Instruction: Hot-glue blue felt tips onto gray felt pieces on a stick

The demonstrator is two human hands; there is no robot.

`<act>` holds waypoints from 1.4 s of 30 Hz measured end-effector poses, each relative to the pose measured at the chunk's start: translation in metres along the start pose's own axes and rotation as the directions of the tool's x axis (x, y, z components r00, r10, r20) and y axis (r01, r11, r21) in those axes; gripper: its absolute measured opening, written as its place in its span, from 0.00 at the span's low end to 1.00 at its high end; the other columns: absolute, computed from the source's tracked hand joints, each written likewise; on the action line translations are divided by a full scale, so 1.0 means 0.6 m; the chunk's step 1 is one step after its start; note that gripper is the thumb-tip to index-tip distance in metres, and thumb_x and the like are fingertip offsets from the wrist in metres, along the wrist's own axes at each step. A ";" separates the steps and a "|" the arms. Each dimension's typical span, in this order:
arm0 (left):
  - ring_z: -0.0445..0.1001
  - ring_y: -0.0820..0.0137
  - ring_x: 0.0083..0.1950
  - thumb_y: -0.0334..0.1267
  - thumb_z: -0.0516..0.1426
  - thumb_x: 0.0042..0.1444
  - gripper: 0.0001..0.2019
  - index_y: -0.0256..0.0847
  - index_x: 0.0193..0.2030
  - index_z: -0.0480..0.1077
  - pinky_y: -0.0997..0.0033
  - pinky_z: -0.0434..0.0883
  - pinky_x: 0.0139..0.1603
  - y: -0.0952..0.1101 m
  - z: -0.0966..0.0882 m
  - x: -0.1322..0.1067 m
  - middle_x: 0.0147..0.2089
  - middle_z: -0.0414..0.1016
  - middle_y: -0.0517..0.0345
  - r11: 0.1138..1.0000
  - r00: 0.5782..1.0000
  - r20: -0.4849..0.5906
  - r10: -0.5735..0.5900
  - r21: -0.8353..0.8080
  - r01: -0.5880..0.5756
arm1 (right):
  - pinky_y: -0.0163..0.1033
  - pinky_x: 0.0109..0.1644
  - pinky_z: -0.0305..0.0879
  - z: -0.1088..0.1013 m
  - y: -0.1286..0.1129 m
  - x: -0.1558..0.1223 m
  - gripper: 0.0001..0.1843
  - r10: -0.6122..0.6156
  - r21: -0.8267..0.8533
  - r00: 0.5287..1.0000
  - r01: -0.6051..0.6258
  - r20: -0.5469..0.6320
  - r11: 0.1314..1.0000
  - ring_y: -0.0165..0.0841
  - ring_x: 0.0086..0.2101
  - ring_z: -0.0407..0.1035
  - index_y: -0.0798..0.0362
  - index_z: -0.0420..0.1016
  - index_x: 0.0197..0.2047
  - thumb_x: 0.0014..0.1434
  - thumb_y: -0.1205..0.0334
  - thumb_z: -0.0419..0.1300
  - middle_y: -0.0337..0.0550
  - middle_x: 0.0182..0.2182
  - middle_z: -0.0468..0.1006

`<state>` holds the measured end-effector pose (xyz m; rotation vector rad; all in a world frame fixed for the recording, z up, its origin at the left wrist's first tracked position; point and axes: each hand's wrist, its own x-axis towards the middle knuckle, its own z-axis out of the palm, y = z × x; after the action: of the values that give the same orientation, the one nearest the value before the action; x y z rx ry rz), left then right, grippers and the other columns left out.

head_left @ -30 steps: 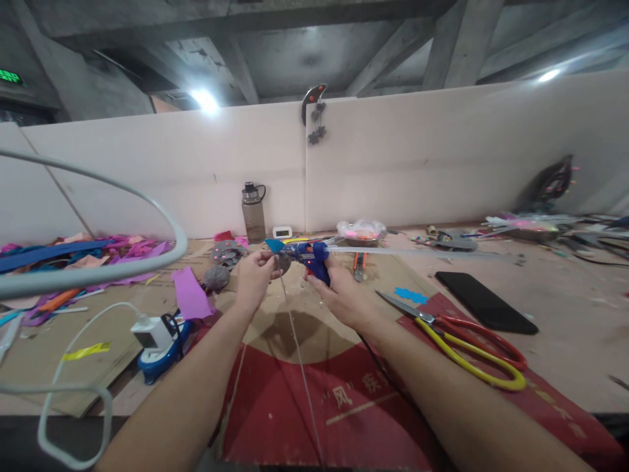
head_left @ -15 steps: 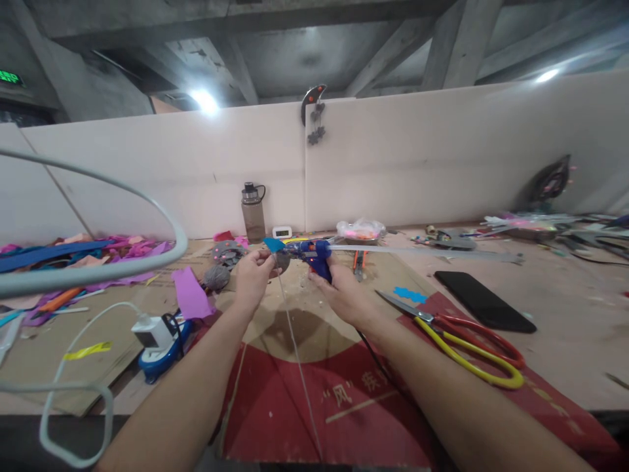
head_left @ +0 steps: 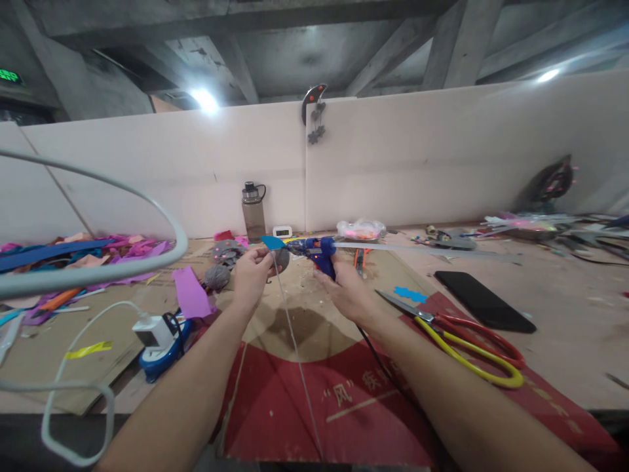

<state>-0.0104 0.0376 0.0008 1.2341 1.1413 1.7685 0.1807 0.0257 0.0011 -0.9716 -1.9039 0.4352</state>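
- At the far left of my feed, a heap of coloured scraps (head_left: pixel 88 252) lies beyond a thick pale cable (head_left: pixel 98 275).
- Next I see a white charger (head_left: pixel 153 333) seated on a blue-and-white power strip (head_left: pixel 160 368).
- A purple piece (head_left: pixel 190 294) lies just left of a grey yarn ball (head_left: pixel 216 277).
- My left hand (head_left: pixel 250 278) is closed to a pinch on a pointed blue piece (head_left: pixel 273 243), raised over the cardboard (head_left: pixel 275 419). A grey round piece (head_left: pixel 282 260) sits at its fingertips, and a thin pale thread (head_left: pixel 295 337) trails from there toward me.
- The blue glue gun (head_left: pixel 319 251) points left, its nozzle at the blue piece; I can't tell whether they touch.
- My right hand (head_left: pixel 346 285) is wrapped around the gun's handle, and a long translucent glue stick (head_left: pixel 417 248) juts out behind.
- On my right, a scalloped blue strip (head_left: pixel 411 295) lies near the scissors (head_left: pixel 455 345), with a black phone (head_left: pixel 484 301) beyond them.
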 end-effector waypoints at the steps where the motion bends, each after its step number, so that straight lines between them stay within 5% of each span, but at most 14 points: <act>1: 0.74 0.70 0.31 0.41 0.61 0.44 0.12 0.36 0.34 0.71 0.64 0.75 0.36 0.001 0.000 0.000 0.30 0.74 0.56 1.000 1.000 -0.002 0.000 -0.003 0.000 | 0.43 0.40 0.61 0.000 0.001 0.000 0.15 -0.005 0.000 1.000 0.005 -0.008 1.000 0.37 0.35 0.66 0.54 0.63 0.47 0.56 0.61 0.51 0.48 0.37 0.72; 17: 0.72 0.75 0.29 0.40 0.62 0.43 0.11 0.35 0.31 0.70 0.68 0.75 0.33 0.011 0.003 -0.002 0.29 0.71 0.58 0.999 0.999 -0.041 -0.020 -0.048 0.018 | 0.42 0.42 0.61 -0.008 -0.001 -0.002 0.16 -0.007 0.088 0.997 0.014 -0.080 0.996 0.36 0.36 0.65 0.53 0.63 0.49 0.56 0.62 0.51 0.45 0.37 0.71; 32: 0.69 0.77 0.26 0.39 0.62 0.41 0.11 0.34 0.28 0.71 0.67 0.76 0.35 0.014 0.007 -0.007 0.23 0.66 0.63 1.000 0.999 -0.019 -0.026 -0.004 0.026 | 0.43 0.45 0.60 0.001 -0.021 -0.011 0.17 -0.012 0.101 0.999 0.008 0.039 0.995 0.36 0.38 0.65 0.54 0.63 0.51 0.58 0.61 0.51 0.47 0.39 0.72; 42: 0.71 0.75 0.26 0.38 0.62 0.40 0.09 0.35 0.28 0.72 0.69 0.76 0.33 0.003 0.007 -0.002 0.24 0.70 0.61 1.000 0.999 -0.019 -0.030 0.002 0.030 | 0.43 0.44 0.60 0.007 -0.024 -0.013 0.15 -0.024 0.110 1.000 0.022 0.014 0.994 0.36 0.38 0.65 0.55 0.64 0.48 0.56 0.62 0.51 0.47 0.39 0.73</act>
<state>-0.0060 0.0368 0.0027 1.1975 1.1665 1.7603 0.1725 0.0112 0.0039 -0.8758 -1.8824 0.5293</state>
